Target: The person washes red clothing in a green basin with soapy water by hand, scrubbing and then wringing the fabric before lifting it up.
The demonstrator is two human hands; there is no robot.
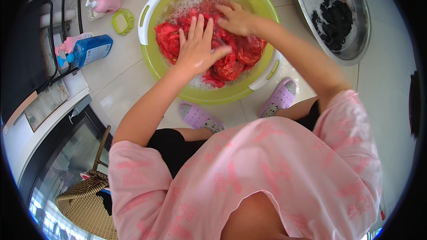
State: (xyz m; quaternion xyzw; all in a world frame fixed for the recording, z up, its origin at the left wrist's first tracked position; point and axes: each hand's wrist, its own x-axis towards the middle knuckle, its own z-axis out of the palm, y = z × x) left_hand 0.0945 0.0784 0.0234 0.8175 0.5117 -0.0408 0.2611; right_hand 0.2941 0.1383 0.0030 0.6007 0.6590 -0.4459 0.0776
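Observation:
A green plastic basin [155, 63] with white handles stands on the floor, with sudsy water in it. Wet red cloth [230, 66] lies bunched in the water. My left hand [198, 48] is spread flat over the left part of the cloth, fingers apart. Slightly blurred, my right hand [238, 20] is over the cloth's upper right part, its fingers spread and a little bent. Neither hand is closed around the cloth; whether the fingertips press on it is hard to tell.
A metal basin [365, 40] with dark cloth [337, 23] in suds stands at upper right. At left are a pink pump bottle [108, 4], a green plastic holder [123, 22], a blue bottle [93, 50] lying by a black metal frame [51, 36], and a wicker basket chair [85, 206].

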